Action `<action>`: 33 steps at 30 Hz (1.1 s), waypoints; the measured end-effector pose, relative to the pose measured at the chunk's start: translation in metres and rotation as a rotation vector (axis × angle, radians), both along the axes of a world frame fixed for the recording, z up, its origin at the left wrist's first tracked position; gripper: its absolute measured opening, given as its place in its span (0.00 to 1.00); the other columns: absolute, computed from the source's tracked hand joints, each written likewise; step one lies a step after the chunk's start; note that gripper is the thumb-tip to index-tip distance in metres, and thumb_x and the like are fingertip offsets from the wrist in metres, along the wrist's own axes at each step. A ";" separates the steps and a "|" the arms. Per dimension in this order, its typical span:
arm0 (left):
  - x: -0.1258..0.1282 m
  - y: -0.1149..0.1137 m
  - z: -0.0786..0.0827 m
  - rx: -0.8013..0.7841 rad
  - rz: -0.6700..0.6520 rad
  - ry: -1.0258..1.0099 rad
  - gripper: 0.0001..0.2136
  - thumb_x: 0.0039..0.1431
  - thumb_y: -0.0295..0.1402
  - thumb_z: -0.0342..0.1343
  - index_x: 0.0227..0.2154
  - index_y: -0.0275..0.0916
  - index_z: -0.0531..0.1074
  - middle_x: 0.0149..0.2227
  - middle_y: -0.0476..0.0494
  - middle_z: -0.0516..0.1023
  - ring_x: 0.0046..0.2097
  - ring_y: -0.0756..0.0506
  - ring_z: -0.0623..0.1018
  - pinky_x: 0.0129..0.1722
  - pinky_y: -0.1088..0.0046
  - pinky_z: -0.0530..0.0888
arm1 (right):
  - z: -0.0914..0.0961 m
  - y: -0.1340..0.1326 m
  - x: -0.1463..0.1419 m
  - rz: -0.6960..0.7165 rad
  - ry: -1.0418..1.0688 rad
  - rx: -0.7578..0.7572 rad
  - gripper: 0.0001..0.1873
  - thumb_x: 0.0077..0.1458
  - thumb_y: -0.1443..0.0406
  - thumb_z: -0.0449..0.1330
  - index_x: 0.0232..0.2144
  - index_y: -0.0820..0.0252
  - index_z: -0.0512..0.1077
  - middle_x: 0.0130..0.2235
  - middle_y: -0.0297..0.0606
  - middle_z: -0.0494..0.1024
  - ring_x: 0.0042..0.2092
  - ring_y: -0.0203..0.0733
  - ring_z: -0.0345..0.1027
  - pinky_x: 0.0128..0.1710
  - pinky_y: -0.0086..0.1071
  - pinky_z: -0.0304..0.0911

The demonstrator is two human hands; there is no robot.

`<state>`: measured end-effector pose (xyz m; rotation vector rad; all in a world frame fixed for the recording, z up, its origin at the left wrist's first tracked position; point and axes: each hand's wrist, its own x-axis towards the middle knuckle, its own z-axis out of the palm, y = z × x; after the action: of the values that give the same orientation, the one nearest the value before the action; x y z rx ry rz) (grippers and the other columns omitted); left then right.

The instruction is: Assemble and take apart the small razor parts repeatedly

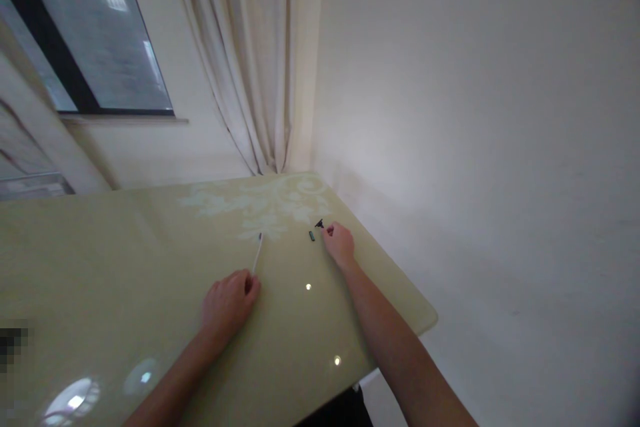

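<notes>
My left hand (229, 303) rests on the glossy yellow-green table (125, 280) with its fingers closed around the near end of a thin white stick-like tool (257, 253), which points away from me. My right hand (340, 241) reaches to the far right part of the table, its fingers pinched at a small black piece (319, 223). A second small dark piece (311, 235) lies on the table just left of that hand.
The table's right edge and rounded near corner (430, 317) sit close to a plain white wall. A cream curtain (255, 60) hangs in the corner beyond the table. A dark window (90, 33) is at the upper left.
</notes>
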<state>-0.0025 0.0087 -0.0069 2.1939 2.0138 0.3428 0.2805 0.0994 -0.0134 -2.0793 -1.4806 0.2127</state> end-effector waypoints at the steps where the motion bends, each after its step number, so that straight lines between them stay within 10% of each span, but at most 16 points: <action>1: -0.002 0.001 -0.001 0.002 0.011 -0.023 0.16 0.68 0.41 0.44 0.26 0.42 0.67 0.29 0.43 0.78 0.32 0.42 0.76 0.31 0.68 0.58 | 0.000 0.000 0.001 -0.001 0.005 0.003 0.11 0.63 0.59 0.62 0.35 0.60 0.78 0.36 0.43 0.81 0.38 0.45 0.73 0.36 0.32 0.60; 8: 0.002 0.016 0.005 0.273 -0.013 -0.395 0.17 0.68 0.44 0.45 0.25 0.42 0.63 0.24 0.50 0.69 0.27 0.47 0.68 0.30 0.71 0.60 | 0.015 -0.011 -0.020 0.200 0.276 0.378 0.18 0.64 0.52 0.58 0.33 0.60 0.76 0.34 0.39 0.77 0.36 0.41 0.68 0.38 0.32 0.60; 13: 0.055 0.014 0.030 0.367 -0.232 -0.517 0.16 0.70 0.42 0.45 0.27 0.42 0.64 0.28 0.48 0.70 0.32 0.46 0.70 0.34 0.71 0.65 | 0.028 -0.031 -0.065 0.629 0.886 0.257 0.34 0.64 0.38 0.48 0.33 0.59 0.75 0.34 0.39 0.76 0.34 0.39 0.67 0.32 0.30 0.61; 18: 0.087 0.036 0.029 0.152 -0.501 -0.667 0.19 0.71 0.43 0.42 0.34 0.40 0.74 0.35 0.43 0.77 0.39 0.45 0.76 0.41 0.70 0.71 | 0.040 -0.036 -0.059 0.440 1.264 0.399 0.30 0.56 0.37 0.59 0.26 0.57 0.68 0.26 0.33 0.68 0.28 0.36 0.61 0.28 0.29 0.59; 25: 0.103 0.110 0.008 -0.040 -0.239 -0.365 0.19 0.65 0.37 0.51 0.54 0.37 0.76 0.51 0.35 0.80 0.53 0.39 0.78 0.53 0.63 0.70 | 0.047 -0.027 -0.031 0.371 1.582 0.260 0.32 0.54 0.35 0.60 0.26 0.55 0.61 0.20 0.21 0.50 0.19 0.29 0.37 0.16 0.26 0.35; 33: 0.116 0.114 0.003 -0.065 -0.259 -0.350 0.15 0.60 0.38 0.56 0.48 0.41 0.79 0.53 0.35 0.78 0.54 0.36 0.76 0.54 0.54 0.70 | 0.044 -0.030 -0.032 0.449 1.700 0.057 0.33 0.56 0.34 0.57 0.25 0.54 0.57 0.17 0.18 0.44 0.18 0.28 0.31 0.16 0.27 0.28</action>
<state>0.1133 0.1223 -0.0036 2.1417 1.5216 0.5710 0.2484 0.0697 0.0308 -0.7440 -0.6843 1.5596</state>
